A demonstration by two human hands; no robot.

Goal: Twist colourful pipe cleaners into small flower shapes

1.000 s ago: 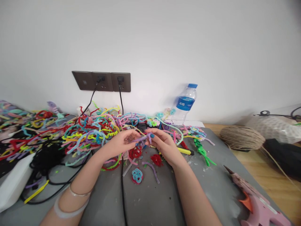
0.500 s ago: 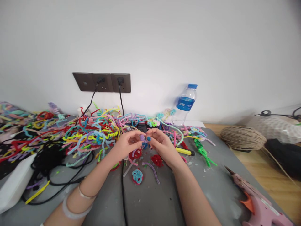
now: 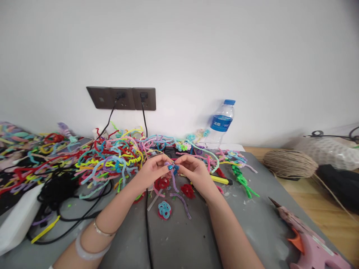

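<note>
Both hands meet above the middle of the grey table, thumbs and forefingers pinched together. My left hand (image 3: pixel 153 170) is closed on a lavender pipe cleaner (image 3: pixel 174 183), whose loose end hangs down below the fingers. My right hand (image 3: pixel 193 172) pinches the same piece from the other side; the fingertips partly hide its upper part. Under the hands lie a red pipe-cleaner flower (image 3: pixel 161 182) and a second red flower (image 3: pixel 187 191). Nearer me are a blue and pink flower (image 3: pixel 164 210) and a loose purple pipe cleaner (image 3: pixel 182 204).
A tangled heap of pipe cleaners (image 3: pixel 117 157) spreads along the wall at left. A yellow cutter (image 3: pixel 220 180) and a green twisted piece (image 3: pixel 243 182) lie right of my hands. Further right are a pink glue gun (image 3: pixel 311 244) and twine (image 3: pixel 290 163). A bottle (image 3: pixel 222 121) stands behind. A black cable (image 3: pixel 147 228) crosses the table.
The lavender pipe cleaner has turned in my fingers, so its end now hangs down between the hands. Both hands stay in nearly the same place.
</note>
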